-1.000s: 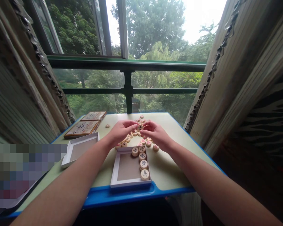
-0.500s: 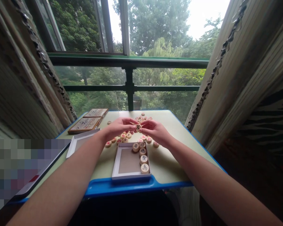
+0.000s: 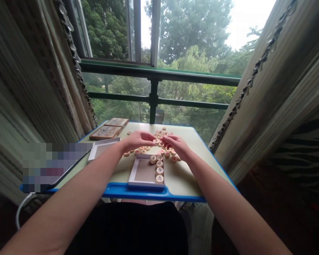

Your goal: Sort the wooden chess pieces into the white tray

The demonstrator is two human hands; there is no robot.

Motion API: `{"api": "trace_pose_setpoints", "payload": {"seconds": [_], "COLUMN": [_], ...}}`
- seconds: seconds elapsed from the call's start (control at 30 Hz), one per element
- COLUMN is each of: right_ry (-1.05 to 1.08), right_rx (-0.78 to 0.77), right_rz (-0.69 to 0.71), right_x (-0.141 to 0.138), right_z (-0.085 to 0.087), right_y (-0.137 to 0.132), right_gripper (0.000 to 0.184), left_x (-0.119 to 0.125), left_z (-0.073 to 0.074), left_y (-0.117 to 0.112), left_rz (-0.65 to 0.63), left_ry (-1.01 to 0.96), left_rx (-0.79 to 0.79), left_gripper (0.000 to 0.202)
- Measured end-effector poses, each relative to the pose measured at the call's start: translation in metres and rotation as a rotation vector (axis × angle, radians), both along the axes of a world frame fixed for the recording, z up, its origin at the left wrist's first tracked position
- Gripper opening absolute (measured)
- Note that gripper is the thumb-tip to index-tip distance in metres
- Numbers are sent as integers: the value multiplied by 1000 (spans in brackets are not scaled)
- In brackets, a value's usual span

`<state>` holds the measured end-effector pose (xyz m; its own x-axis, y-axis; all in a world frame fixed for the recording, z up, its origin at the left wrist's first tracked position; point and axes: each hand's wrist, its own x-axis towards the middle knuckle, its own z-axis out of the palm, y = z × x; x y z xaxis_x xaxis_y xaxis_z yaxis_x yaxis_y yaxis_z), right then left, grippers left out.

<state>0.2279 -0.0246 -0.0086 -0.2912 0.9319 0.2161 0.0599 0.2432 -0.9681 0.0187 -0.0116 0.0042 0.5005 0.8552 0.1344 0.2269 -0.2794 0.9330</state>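
Observation:
My left hand [image 3: 140,139] reaches over the middle of the table, its fingertips pinching a round wooden Chinese chess piece [image 3: 156,141] with a dark character. Close beside it, my right hand [image 3: 174,143] has its fingers bent together near more pieces; whether something small sits between them is hard to see. Just in front stands a shallow open box [image 3: 133,176] with a light rim. Along its right side lies a column of black-character pieces [image 3: 160,171], with one more piece [image 3: 153,159] beside the top of the column. Red-character pieces [image 3: 167,153] lie scattered beyond the box.
A second shallow white tray [image 3: 97,150] lies left of my forearm. Two brown printed box lids or cases [image 3: 106,132] rest at the far left. A blurred-out device [image 3: 58,166] with a white cable covers the left edge. The blue-edged table [image 3: 186,184] faces a railed window.
My right fingertips have come slightly away from the piece that both hands held, and it stays at my left fingertips. The view has tilted and shifted. The boxed pieces look unmoved.

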Motion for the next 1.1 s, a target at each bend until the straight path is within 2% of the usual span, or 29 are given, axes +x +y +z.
{"api": "trace_pose_setpoints", "payload": {"seconds": [0.1,0.2,0.37,0.5,0.6,0.73,0.83,0.97,1.1], "right_ry": [18,3,5,-21,-74,-142,-238,-505,-735], "right_rx": [-4,-20,-79,-79,-47,25,135,331,448], "right_rz": [-47,-72,-117,-131,-137,-138,-144,-164,-107], "right_x": [2,3,6,7,7,8,9,9,7], "right_z": [-2,-6,-11,-11,-12,-13,-13,-12,-12], "right_y": [3,6,8,7,7,10,11,7,3], "right_gripper": [34,34,35,34,32,34,34,32,31], "left_x": [-19,-31,-28,-24,-26,-28,-26,-23,-20], "left_z": [-2,-5,-5,-7,-9,-10,-8,-7,-7], "left_y": [-14,-27,-43,-45,-43,-43,-45,-46,-49], "left_rz": [57,50,-36,-114,-117,-74,-33,-41,-94], "left_ry": [183,269,495,635,647,599,602,629,637], "left_rx": [29,65,224,201,198,209,245,266,280], "left_gripper": [49,48,41,40,40,45,41,37,35]}}
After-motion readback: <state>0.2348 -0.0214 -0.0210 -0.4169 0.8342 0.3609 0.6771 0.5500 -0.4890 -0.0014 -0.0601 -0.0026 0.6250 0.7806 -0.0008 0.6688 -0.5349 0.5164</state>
